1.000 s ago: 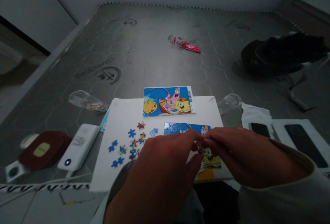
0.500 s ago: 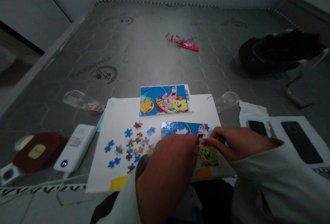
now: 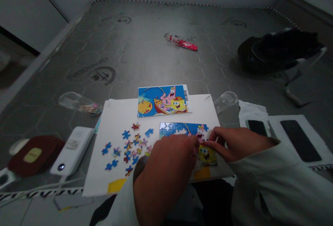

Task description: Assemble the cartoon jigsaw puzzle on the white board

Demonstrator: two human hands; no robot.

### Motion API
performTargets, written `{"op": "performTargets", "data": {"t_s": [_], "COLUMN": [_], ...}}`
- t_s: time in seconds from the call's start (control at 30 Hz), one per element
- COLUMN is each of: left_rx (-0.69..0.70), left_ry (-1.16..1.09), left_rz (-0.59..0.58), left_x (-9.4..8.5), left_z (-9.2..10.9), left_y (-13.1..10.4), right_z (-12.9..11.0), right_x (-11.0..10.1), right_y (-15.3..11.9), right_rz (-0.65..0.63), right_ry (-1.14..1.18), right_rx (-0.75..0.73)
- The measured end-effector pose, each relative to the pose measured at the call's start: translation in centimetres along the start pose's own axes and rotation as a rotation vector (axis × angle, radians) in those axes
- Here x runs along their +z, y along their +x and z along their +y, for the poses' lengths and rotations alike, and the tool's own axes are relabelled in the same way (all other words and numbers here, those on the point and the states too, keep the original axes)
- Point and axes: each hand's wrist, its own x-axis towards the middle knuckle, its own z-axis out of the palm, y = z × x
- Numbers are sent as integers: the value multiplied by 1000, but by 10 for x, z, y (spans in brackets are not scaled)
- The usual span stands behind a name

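Observation:
A partly joined jigsaw puzzle (image 3: 169, 128) with blue, pink and yellow cartoon figures lies on a white board (image 3: 121, 111). My left hand (image 3: 166, 170) arches over its middle, fingers bent and closed; what they pinch, if anything, is hidden. From the right side, my right hand (image 3: 235, 144) pinches at the puzzle's edge with thumb and forefinger, on a piece beside the yellow figure's top. Several loose puzzle pieces (image 3: 126, 135) are scattered left of my left hand. Behind the puzzle lies a picture card (image 3: 162, 101) with the same cartoon scene.
Clear plastic cups lie on both sides, the left cup (image 3: 78, 103) with small bits inside, and the right cup (image 3: 226, 101). A white power bank (image 3: 74, 149) and brown case (image 3: 36, 155) sit left. Phones (image 3: 300, 139), a black bag (image 3: 278, 51) and a red packet (image 3: 182, 42) surround the board.
The whole view has shifted slightly, so everything appears a little further left. Both hands keep nearly the same pose at the puzzle, and the loose pieces lie as before.

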Motion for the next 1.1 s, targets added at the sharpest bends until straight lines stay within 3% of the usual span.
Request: {"op": "performTargets", "data": {"t_s": [0.23,0.67,0.87,1.1], "left_rx": [8,7,-47,-115], "left_ry": [-28,-11,36,45], "left_rz": [17,46,0,118], "left_x": [-1,1,-6,-10], "left_z": [1,6,1,-12], "left_y": [-1,2,1,5], "right_z": [-5,-6,-5,-3], "right_x": [-4,-4,-3,-1], "right_y": [-1,-1,1,1], "right_rz": [-59,5,-19,5], "right_ry": [-17,-38,-23,-4], "right_rx": [20,-3,1,11]}}
